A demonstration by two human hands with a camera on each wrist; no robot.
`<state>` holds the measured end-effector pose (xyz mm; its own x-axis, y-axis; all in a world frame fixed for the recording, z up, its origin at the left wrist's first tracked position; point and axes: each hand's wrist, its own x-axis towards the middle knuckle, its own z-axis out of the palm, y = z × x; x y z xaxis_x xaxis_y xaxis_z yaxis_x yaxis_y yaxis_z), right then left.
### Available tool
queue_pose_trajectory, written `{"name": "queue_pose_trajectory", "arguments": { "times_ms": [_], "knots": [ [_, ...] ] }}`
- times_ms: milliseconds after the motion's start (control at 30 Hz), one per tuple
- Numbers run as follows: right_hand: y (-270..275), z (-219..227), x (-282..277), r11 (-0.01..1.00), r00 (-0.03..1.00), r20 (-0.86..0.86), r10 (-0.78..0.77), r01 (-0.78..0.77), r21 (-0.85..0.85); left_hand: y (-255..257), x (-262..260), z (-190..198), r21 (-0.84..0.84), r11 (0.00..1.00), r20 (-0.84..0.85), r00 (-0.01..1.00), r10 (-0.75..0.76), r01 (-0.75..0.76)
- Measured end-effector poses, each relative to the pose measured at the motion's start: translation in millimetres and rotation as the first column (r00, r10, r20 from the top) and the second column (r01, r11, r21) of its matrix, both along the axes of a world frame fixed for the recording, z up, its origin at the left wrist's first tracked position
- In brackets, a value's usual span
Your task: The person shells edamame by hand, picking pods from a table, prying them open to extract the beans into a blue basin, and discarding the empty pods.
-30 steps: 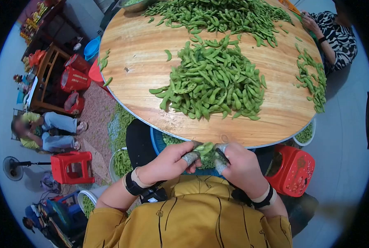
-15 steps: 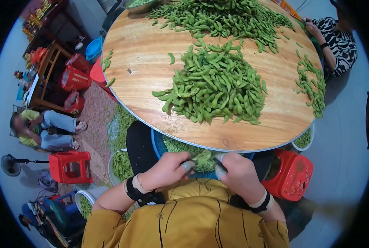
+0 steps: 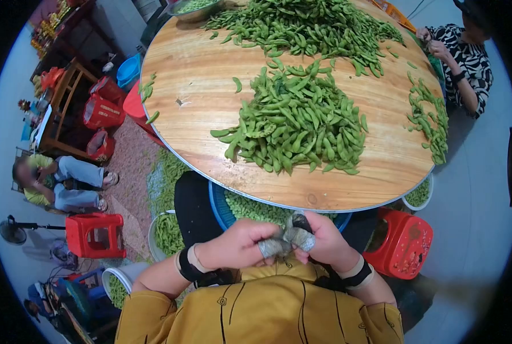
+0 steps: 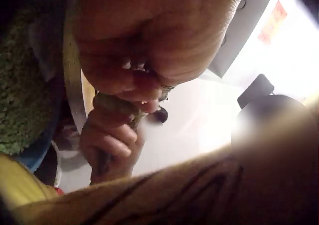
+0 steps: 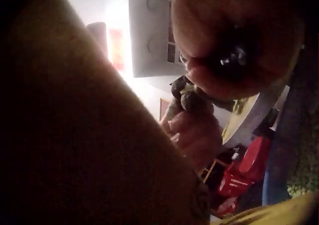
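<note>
Both hands meet in front of the yellow shirt, close to the table's near edge. My left hand (image 3: 238, 243), its thumb wrapped in grey tape, has curled fingers and pinches a green bean pod (image 5: 186, 89), mostly hidden by fingers. The taped thumb and fingers of my right hand (image 3: 327, 241) close on the same spot, tips against the left thumb. Just beyond the hands, a blue basin (image 3: 217, 200) holds shelled green beans (image 3: 250, 207). On the wooden table (image 3: 193, 137) lies a heap of pods (image 3: 301, 123).
A larger pod pile (image 3: 313, 28) covers the table's far side, beside a metal bowl (image 3: 195, 8). Red stools (image 3: 402, 243) and white buckets (image 3: 164, 235) stand around. One person (image 3: 465, 63) sits at the far right, another (image 3: 55, 178) at left.
The hands, apart with a split green pod showing at the left fingers, have come together and slightly lower. Fingers now cover the pod. The person at far right has shifted their hands.
</note>
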<state>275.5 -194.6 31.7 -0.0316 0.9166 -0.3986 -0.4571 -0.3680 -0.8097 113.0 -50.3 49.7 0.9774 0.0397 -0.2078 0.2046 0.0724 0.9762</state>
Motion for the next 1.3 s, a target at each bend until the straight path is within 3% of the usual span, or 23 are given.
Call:
{"name": "queue_pose_trajectory", "arguments": {
  "times_ms": [33, 67, 100, 133, 167, 200, 233, 267, 333, 367, 433, 500, 567, 633, 667, 700, 767, 833, 967, 1033, 1167, 1233, 1300],
  "knots": [
    [2, -4, -2, 1.000, 1.000, 0.001, -0.002, 0.002, -0.001, 5, -5, 0, -0.001, 1.000, 0.001, 1.000, -0.002, 0.002],
    [5, -7, -5, 0.988, 0.966, 0.251, -0.067, 0.029, 0.150, 11, -9, 0, 0.058, 0.998, -0.011, 0.999, 0.037, -0.036],
    [7, -8, -6, 0.954, 0.867, 0.471, -0.161, 0.015, 0.298, 17, -15, 0, 0.117, 0.990, -0.021, 0.997, 0.078, -0.075],
    [6, -1, 6, 0.953, 0.683, 0.730, -0.022, -0.207, 0.222, 24, -25, 0, 0.239, 0.966, 0.025, 0.995, 0.099, -0.102],
    [9, 3, 8, 0.953, 0.684, 0.729, -0.021, -0.207, 0.222, 31, -38, 4, 0.281, 0.951, -0.087, 0.983, 0.160, -0.130],
    [13, 5, 10, 0.960, 0.556, 0.826, -0.096, -0.167, 0.224, 38, -50, 5, 0.443, 0.882, -0.059, 0.977, 0.207, -0.160],
    [16, 6, 12, 0.965, 0.410, 0.898, -0.162, -0.126, 0.232, 47, -63, 4, 0.676, 0.733, -0.095, 0.977, 0.190, -0.076],
    [25, 10, 12, 0.967, 0.365, 0.903, -0.228, -0.025, 0.254, 54, -80, 0, 0.841, 0.535, -0.213, 0.956, 0.200, 0.075],
    [48, 6, 17, 0.882, 0.131, 0.873, -0.469, 0.010, 0.472, 54, -101, -1, 0.880, 0.344, -0.455, 0.788, 0.414, 0.328],
    [59, 0, 21, 0.886, 0.142, 0.876, -0.461, 0.011, 0.464, 55, -112, -9, 0.862, 0.266, -0.507, 0.705, 0.497, 0.432],
    [74, -11, 26, 0.882, 0.008, 0.883, -0.469, -0.042, 0.469, 51, -110, -4, 0.885, 0.260, -0.465, 0.738, 0.488, 0.386],
    [75, -8, 23, 0.889, 0.025, 0.889, -0.458, -0.024, 0.458, 47, -94, 3, 0.908, 0.253, -0.417, 0.773, 0.478, 0.333],
    [71, -3, 20, 0.895, 0.036, 0.895, -0.444, -0.021, 0.445, 37, -63, 6, 0.885, 0.441, -0.051, 0.912, 0.407, -0.147],
    [60, 2, 17, 0.954, 0.543, 0.786, -0.297, 0.204, 0.220, 28, -39, -9, 0.624, 0.711, 0.042, 0.922, 0.384, -0.325],
    [54, 4, 16, 0.949, 0.644, 0.697, -0.315, 0.215, 0.230, 23, -23, -18, 0.402, 0.842, 0.062, 0.928, 0.367, -0.360],
    [49, 5, 15, 0.951, 0.646, 0.698, -0.310, 0.215, 0.223, 17, -8, -25, 0.152, 0.919, 0.084, 0.932, 0.354, -0.363],
    [38, 6, 13, 0.952, 0.896, 0.325, -0.302, 0.303, 0.050, 12, 19, -12, -0.186, 0.950, -0.181, 0.959, 0.219, -0.252],
    [31, -6, 15, 0.943, 0.910, 0.247, -0.332, 0.318, 0.096, 13, 36, -19, -0.231, 0.953, -0.213, 0.966, 0.149, -0.198],
    [33, -11, 22, 0.888, 0.860, 0.226, -0.458, 0.432, 0.155, 11, 50, -27, -0.226, 0.936, -0.173, 0.957, 0.234, -0.270],
    [38, -15, 26, 0.867, 0.832, 0.245, -0.497, 0.464, 0.181, 12, 53, -25, -0.075, 0.911, -0.131, 0.910, 0.393, -0.405],
    [38, 0, 28, 0.842, 0.789, 0.296, -0.539, 0.516, 0.157, 17, 50, -15, -0.084, 0.826, -0.123, 0.828, 0.546, -0.557],
    [30, 4, 28, 0.877, 0.805, 0.350, -0.479, 0.455, 0.153, 16, 48, -15, -0.064, 0.831, -0.114, 0.831, 0.545, -0.553],
    [21, 9, 25, 0.961, 0.862, 0.423, -0.278, 0.248, 0.127, 10, 45, -19, -0.071, 0.867, -0.039, 0.870, 0.492, -0.493]
  ]
}}
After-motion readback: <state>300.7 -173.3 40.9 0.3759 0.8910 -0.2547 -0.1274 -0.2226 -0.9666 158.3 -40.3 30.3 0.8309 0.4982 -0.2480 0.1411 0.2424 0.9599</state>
